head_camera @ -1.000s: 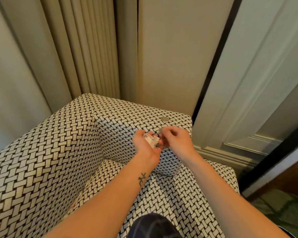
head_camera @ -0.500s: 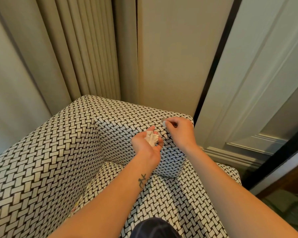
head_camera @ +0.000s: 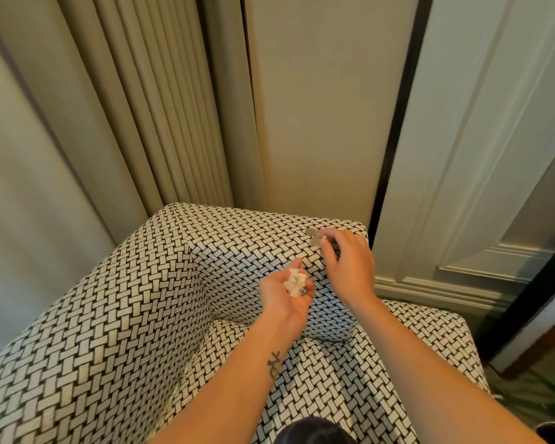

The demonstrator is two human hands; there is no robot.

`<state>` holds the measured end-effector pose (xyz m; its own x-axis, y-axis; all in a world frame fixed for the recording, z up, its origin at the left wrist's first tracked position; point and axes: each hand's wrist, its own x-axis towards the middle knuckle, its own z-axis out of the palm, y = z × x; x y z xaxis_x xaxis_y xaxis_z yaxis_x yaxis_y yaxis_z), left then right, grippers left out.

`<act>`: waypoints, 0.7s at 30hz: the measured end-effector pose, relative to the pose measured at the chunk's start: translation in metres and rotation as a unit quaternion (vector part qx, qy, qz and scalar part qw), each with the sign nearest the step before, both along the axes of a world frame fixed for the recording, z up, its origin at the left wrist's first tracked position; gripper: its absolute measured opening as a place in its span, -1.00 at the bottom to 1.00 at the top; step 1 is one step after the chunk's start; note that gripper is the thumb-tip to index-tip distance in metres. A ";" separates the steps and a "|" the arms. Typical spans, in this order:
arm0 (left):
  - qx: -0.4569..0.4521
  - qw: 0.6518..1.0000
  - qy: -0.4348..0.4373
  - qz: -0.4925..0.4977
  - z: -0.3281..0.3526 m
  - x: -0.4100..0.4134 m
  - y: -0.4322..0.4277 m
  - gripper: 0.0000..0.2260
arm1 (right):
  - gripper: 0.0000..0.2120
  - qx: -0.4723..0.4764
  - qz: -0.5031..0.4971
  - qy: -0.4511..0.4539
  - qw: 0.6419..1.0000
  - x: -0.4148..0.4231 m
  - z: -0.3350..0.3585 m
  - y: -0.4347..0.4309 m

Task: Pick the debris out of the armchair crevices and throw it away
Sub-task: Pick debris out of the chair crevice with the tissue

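1. On top of the chair arm (head_camera: 253, 232), the right hand (head_camera: 350, 267) curls its fingers at two coins (head_camera: 311, 233). I cannot tell if it grips one.
2. The left hand (head_camera: 285, 302) cups a paper wad (head_camera: 296, 283), fingers bent round it.
3. A nudged coin could slide off into the crack. The wad could drop if that hand tips.

My left hand (head_camera: 285, 293) is over the seat of the armchair (head_camera: 109, 315), just before the inner face of its right arm, with a crumpled wad (head_camera: 296, 282) held in its fingers. My right hand (head_camera: 350, 264) is just right of it and farther off, on top of that arm, fingertips at the coins (head_camera: 311, 235) lying there. The curtain (head_camera: 141, 107) hangs behind the chair at far left. The door (head_camera: 478, 139) stands to the right.
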<state>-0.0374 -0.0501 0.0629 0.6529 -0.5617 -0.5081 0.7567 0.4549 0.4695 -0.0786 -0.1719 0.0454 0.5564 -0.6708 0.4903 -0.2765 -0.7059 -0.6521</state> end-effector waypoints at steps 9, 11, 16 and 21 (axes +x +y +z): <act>-0.027 0.994 -0.007 -0.107 -0.014 -0.049 -0.013 -0.68 | -0.77 0.049 0.092 0.027 0.994 -0.087 -0.014 0.033; -0.016 0.989 -0.013 -0.146 -0.017 -0.068 -0.020 -0.68 | -0.74 0.055 0.091 0.052 0.993 -0.114 -0.024 0.033; -0.026 0.978 0.002 -0.208 -0.037 -0.114 -0.044 -0.57 | -0.67 0.033 0.075 0.091 0.992 -0.182 -0.044 0.011; 0.001 0.964 0.018 -0.267 -0.058 -0.165 -0.079 -0.50 | -0.83 0.051 0.063 0.111 0.991 -0.244 -0.060 -0.023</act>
